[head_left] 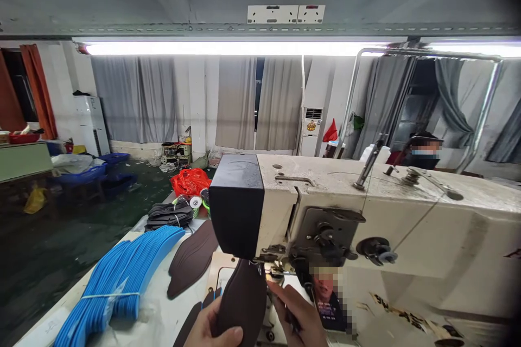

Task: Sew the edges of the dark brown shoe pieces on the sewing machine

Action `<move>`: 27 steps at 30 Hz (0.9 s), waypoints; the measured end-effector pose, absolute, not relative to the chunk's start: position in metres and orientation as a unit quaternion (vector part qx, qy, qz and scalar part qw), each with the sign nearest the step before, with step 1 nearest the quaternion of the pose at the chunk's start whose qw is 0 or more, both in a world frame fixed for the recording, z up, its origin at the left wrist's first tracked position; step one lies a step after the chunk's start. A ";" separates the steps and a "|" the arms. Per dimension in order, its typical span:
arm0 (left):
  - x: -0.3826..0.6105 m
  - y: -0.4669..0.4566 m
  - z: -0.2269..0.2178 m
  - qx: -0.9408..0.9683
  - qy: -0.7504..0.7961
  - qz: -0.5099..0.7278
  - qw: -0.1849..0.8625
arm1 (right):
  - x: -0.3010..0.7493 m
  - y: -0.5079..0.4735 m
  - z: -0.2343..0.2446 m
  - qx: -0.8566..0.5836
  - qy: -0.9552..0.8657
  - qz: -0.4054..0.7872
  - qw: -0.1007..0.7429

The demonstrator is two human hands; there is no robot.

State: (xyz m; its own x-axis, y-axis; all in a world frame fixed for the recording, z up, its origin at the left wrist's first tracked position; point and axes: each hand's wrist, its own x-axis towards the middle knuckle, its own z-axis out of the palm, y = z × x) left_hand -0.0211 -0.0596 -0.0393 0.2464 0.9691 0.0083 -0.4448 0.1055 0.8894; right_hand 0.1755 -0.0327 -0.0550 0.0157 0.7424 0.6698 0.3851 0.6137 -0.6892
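Observation:
My left hand (214, 326) grips a dark brown curved padded piece (243, 301), thumb on top, its far end under the head of a white sewing machine (391, 200). Beside the needle area is my right hand (299, 312), fingers bent and closed around a slim dark tool (292, 319) whose kind I cannot make out. More brown pieces (194, 260) lie on the table to the left, one of them with stitched curved lines. Blue edges show between the brown layers near my left hand.
A tied stack of blue curved strips (126, 276) lies on the white table (52, 331). Behind it are a black strip bundle (170, 214), thread spools (195, 203) and a red plastic bag (189, 180). A person (423, 152) in a cap is beyond the machine.

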 end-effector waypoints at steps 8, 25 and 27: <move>-0.018 -0.049 -0.043 0.398 0.315 0.534 0.676 | 0.185 -0.024 -0.065 -0.353 -0.758 0.118 0.536; -0.006 -0.048 -0.023 0.361 0.315 0.532 0.698 | 0.190 -0.016 -0.063 -0.360 -0.780 0.148 0.490; -0.003 -0.048 -0.026 0.357 0.337 0.532 0.690 | 0.190 -0.015 -0.066 -0.365 -0.782 0.149 0.483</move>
State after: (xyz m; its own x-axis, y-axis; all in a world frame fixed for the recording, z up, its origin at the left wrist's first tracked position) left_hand -0.0026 -0.0476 -0.0258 0.2073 0.9744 -0.0866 -0.4932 0.1806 0.8510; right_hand 0.1904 -0.0146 -0.0664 -0.2679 0.7143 0.6465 0.4272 0.6895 -0.5849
